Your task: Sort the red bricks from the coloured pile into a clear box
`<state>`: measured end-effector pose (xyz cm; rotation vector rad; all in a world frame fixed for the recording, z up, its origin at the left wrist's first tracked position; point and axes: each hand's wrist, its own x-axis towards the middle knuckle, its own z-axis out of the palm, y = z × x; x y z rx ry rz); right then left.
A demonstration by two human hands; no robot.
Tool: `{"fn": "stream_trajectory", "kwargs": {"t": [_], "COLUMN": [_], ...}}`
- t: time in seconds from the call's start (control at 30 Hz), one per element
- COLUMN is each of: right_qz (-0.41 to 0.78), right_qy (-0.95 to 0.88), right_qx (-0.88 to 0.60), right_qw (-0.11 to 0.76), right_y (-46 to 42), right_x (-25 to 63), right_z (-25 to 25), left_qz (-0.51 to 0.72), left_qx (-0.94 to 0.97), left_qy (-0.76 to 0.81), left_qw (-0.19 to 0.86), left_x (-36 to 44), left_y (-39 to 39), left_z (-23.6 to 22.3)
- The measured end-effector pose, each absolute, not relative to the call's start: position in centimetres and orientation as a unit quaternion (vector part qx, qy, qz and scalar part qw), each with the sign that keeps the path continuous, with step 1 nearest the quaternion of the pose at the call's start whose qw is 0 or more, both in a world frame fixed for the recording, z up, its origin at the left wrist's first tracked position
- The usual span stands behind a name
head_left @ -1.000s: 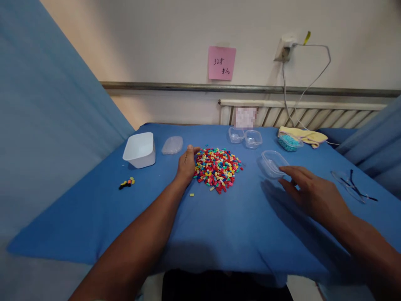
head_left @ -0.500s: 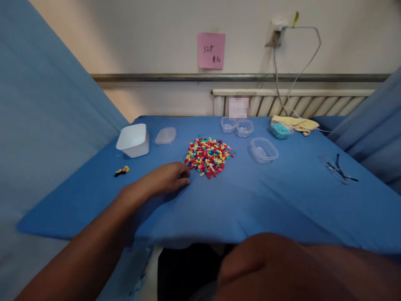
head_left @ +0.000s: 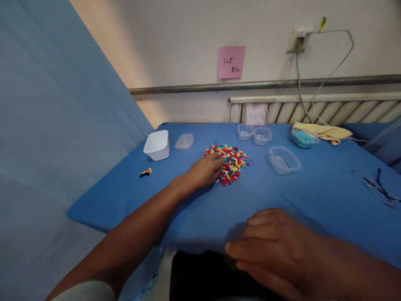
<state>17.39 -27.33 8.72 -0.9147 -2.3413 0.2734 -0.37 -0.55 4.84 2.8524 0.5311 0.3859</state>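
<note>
A heap of small bricks (head_left: 233, 165) in red, yellow, white, blue and other colours lies on the blue cloth. My left hand (head_left: 205, 170) rests on the heap's left side, its fingers bent loosely over the bricks; I see nothing gripped in it, though the fingertips are partly hidden. Nearer to me, my right hand (head_left: 275, 246) hovers by the table's front edge, slightly blurred, with fingers pointing left and apart. It shows nothing in its grasp and touches no brick.
Left of the heap are a white tub (head_left: 157, 146), a clear lid (head_left: 184, 141) and a few black and yellow pieces (head_left: 146, 172). Clear containers (head_left: 284, 161) stand to the right. Beyond are a tub of turquoise pieces (head_left: 302, 139), a yellow cloth (head_left: 332, 133) and glasses (head_left: 379, 188).
My left hand has moved from beside the heap onto its left part. The right hand has come up and forward over the front edge. My view has swung to the left.
</note>
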Motion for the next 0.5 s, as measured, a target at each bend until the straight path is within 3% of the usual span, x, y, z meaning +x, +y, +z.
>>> {"fn": "stream_trajectory", "kwargs": {"t": [0.2,0.33,0.5], "right_qz": [0.05,0.031,0.016], "right_qy": [-0.923,-0.923,-0.884], "right_qx": [-0.293,-0.244,-0.313], "right_qw": [0.245,0.297,0.347], "right_y": [-21.8,-19.8,-18.9], "right_x": [14.4,12.4,13.1], "right_z": [2.4,-0.2,0.0], "left_qz": [0.096,0.075,0.046], "left_qx": [0.974,0.972,0.969], "left_qy": [0.2,0.219,0.235], "left_qw": [0.046,0.042,0.066], "left_x": [1.5,3.4,5.5], "left_y": [0.7,2.5,4.7], "left_z": [1.4,0.9,1.8]}}
